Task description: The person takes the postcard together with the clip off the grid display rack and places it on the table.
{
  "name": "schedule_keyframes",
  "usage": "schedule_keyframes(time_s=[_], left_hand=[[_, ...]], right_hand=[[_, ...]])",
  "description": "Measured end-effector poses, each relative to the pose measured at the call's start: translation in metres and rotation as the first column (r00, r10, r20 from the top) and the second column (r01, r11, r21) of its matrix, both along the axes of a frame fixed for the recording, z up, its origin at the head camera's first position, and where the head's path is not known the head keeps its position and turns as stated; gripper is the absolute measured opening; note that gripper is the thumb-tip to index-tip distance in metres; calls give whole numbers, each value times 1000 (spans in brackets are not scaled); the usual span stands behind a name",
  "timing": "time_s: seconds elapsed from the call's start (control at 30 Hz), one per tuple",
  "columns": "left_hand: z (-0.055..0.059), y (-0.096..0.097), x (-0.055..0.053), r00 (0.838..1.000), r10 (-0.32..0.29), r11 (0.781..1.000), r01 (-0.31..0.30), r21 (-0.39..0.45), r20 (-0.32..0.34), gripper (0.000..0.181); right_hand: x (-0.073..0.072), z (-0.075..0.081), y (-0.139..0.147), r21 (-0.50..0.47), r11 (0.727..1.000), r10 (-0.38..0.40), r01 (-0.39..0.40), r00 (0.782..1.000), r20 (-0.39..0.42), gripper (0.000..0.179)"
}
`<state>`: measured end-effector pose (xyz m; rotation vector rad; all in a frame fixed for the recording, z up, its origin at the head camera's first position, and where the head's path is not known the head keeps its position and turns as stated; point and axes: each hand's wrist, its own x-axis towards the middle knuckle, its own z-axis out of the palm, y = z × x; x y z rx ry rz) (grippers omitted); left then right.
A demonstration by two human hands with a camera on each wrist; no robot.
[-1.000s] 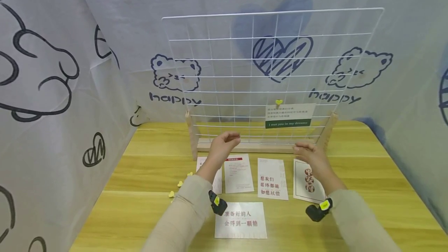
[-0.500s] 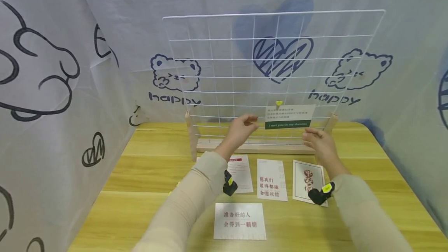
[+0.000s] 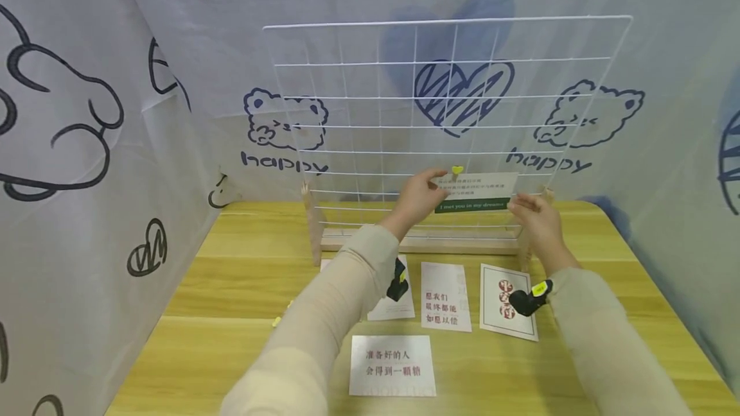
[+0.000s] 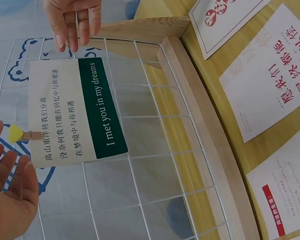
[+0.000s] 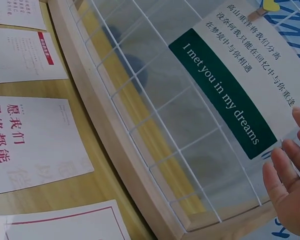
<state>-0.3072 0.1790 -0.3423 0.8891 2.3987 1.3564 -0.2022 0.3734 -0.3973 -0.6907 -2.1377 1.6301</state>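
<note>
A white card with a green band (image 3: 482,192), printed "I met you in my dreams", hangs on the white wire grid (image 3: 380,97). A small wooden clip with a yellow heart (image 4: 17,134) holds its upper edge. My left hand (image 3: 417,201) is at the card's left edge, fingers loosely bent near the clip. By the opposite edge is my right hand (image 3: 540,226); in the left wrist view its relaxed fingertips (image 4: 83,39) stand just short of the card. Neither hand visibly pinches anything, though light contact at the left edge cannot be ruled out.
The grid stands in a wooden base (image 3: 462,246) at the back of the table (image 3: 191,339). In front lie several printed cards, among them a bordered card (image 3: 491,313) and a wide card (image 3: 393,384). Yellow clips (image 3: 276,321) are partly hidden behind my left sleeve.
My left hand has moved right and up from the grid's lower part to the hanging card. My right hand has risen slightly and shifted right to its other edge. The card stays in place.
</note>
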Motion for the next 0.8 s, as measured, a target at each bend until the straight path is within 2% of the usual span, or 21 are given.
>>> schedule_keyframes(time_s=[0.2, 0.37, 0.47, 0.63, 0.8], left_hand=[[8, 9, -3, 998, -28, 999, 26, -40, -56, 46], [12, 14, -2, 997, -57, 997, 55, -63, -44, 49], [13, 17, -2, 997, -67, 994, 64, -84, -34, 51], [13, 23, -3, 995, -77, 991, 70, -114, -59, 54], [13, 28, -7, 993, -70, 988, 55, -142, -96, 51]], right_hand=[[-7, 5, 2, 33, 999, -25, 24, 999, 25, 50], [-11, 8, 3, 34, 998, -54, 53, 998, 24, 48], [-12, 8, 5, 62, 997, -49, 47, 998, 25, 47], [-14, 9, 7, 101, 994, -36, 33, 999, 28, 45], [-17, 11, 7, 81, 996, -31, 29, 999, 26, 45]])
